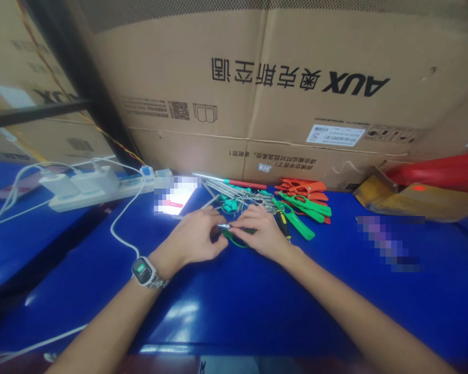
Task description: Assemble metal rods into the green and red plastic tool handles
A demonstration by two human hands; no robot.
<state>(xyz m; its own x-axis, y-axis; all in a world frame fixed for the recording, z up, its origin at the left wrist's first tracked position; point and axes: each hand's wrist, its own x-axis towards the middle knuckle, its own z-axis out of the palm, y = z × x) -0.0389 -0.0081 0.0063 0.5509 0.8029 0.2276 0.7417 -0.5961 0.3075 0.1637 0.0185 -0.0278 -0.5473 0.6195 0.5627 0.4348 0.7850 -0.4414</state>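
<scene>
Blue table (335, 280), with the phone (185, 196) as landmark. Right of the phone and slightly nearer the viewer, a slim metal piece (224, 226) lies between the two hands. The right hand (263, 228) has thumb and forefinger clamped on one end of it. The left hand (198, 236), just in front of the phone and to its right, curls thumb and fingers about the other end; whether they press on it cannot be told. A green loop (239, 243) shows beneath the hands. Right of the phone, beyond the hands, lie metal rods (228, 188) and a red handle (251, 185); farther right are orange pieces (302, 188), green pieces (300, 223) and a black-and-yellow handle (283, 223). Left of the phone stands a power strip (86, 196). Nearer the viewer than the phone, a white cable (119, 234) reaches the watch (143, 271) on the left wrist. Behind the phone rises a carton (179, 62).
</scene>
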